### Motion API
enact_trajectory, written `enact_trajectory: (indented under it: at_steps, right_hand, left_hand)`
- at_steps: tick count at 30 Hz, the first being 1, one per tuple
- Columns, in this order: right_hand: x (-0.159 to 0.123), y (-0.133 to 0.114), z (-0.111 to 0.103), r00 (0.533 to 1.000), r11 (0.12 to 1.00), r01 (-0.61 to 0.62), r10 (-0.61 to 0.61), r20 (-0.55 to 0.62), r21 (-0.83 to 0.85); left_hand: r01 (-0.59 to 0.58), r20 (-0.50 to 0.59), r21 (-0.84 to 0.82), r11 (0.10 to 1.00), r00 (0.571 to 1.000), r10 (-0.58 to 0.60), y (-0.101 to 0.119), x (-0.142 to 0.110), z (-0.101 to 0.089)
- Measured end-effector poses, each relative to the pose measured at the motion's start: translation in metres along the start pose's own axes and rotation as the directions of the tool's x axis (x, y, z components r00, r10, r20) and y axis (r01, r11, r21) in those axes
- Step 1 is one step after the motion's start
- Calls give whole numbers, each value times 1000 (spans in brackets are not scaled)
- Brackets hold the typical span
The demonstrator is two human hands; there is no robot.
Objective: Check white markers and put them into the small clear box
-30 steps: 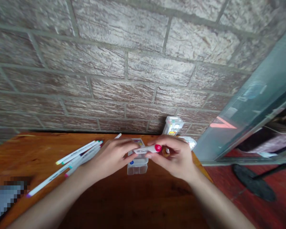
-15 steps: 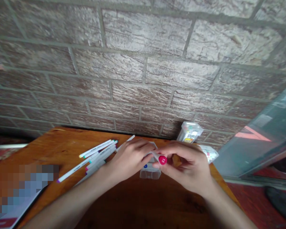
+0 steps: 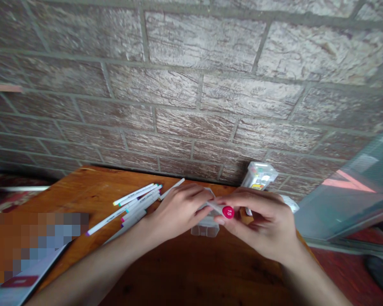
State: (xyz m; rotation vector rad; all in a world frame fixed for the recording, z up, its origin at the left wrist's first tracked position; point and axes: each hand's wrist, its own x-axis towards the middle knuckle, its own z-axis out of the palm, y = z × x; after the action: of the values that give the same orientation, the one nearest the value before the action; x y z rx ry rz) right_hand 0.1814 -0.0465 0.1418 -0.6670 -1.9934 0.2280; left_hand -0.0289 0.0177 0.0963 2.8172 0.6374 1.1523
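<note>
A white marker (image 3: 215,206) with a red end numbered 15 points toward me above the table. My right hand (image 3: 258,223) pinches it close to the red end, thumb below and fingers above. The closed fingers of my left hand (image 3: 181,212) grip the marker's far part, which they partly hide. Just under both hands lies a clear plastic case (image 3: 206,230), partly covered by them. To the left of my left hand, several white markers (image 3: 137,202) with coloured ends lie in a loose pile, and one more marker (image 3: 172,189) lies apart behind the hand.
Near the wall stands a clear container (image 3: 258,176) with a yellow label, and another clear pack (image 3: 290,204) is partly behind my right hand. A brick wall (image 3: 178,85) closes off the wooden table (image 3: 95,180) at the back. At left lies a flat, partly blurred-out item (image 3: 28,284).
The view has shifted slightly, so most things sit a little farther right. Both hands stay on the marker; the blue spot seen earlier in the case no longer shows.
</note>
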Motion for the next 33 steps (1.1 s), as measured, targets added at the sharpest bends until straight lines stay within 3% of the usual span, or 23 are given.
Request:
enact_trajectory:
  at_steps: [7,11,12,15,18,20,22,26,28,33]
  right_hand:
    - [-1,2,-7,986,991,-134,134,-94,9]
    - [0,12,-20,925,960,-233,269,-270,158]
    - [-1,16,-25,908,941,-279,323,-265,192]
    - [-3,27,-46,879,886,-379,435,-196,269]
    - [-5,37,-58,869,844,-480,494,-1,240]
    - [-4,41,-55,839,821,-544,529,126,176]
    - [-3,45,-45,804,812,-576,542,245,93]
    - [-3,51,-21,756,849,-529,473,452,-4]
    - [-3,51,-14,768,880,-473,429,475,-30]
    - [-2,49,-13,848,940,-340,323,419,-38]
  left_hand:
    - [44,12,8,999,999,-44,1,-3,-2]
    - [79,-41,-67,995,996,-81,4,-1,-9]
    - [83,-73,-104,991,993,-91,4,0,-12]
    - [100,-224,-208,973,964,-147,2,1,-21]
    - [98,-374,-263,960,907,-195,2,0,-30]
    - [81,-410,-320,944,887,-215,5,0,-33]
    - [57,-392,-390,919,893,-221,9,-2,-35]
    - [-4,-319,-445,895,935,-154,20,-4,-34]
    - [-23,-298,-448,894,946,-125,25,-4,-34]
    - [-6,-267,-440,898,956,-124,32,-4,-34]
